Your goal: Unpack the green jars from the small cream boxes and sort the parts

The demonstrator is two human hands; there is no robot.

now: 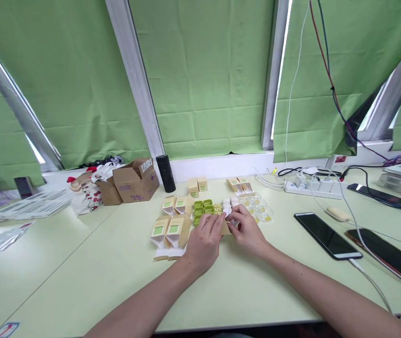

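Note:
Both hands meet at a small brown cardboard box low over the table. My left hand has its fingers closed round the left side, and my right hand pinches the right edge; much of the box is hidden by fingers. Just beyond lie green cups, small yellowish pieces and white pieces. Clear plastic domed pieces with yellow spots are right of them. Left of my left hand stand several open brown boxes with green labels.
Two small boxes and another box pair sit farther back. A black cylinder and a larger carton stand at back left. Phones, cables and a white power strip occupy the right side.

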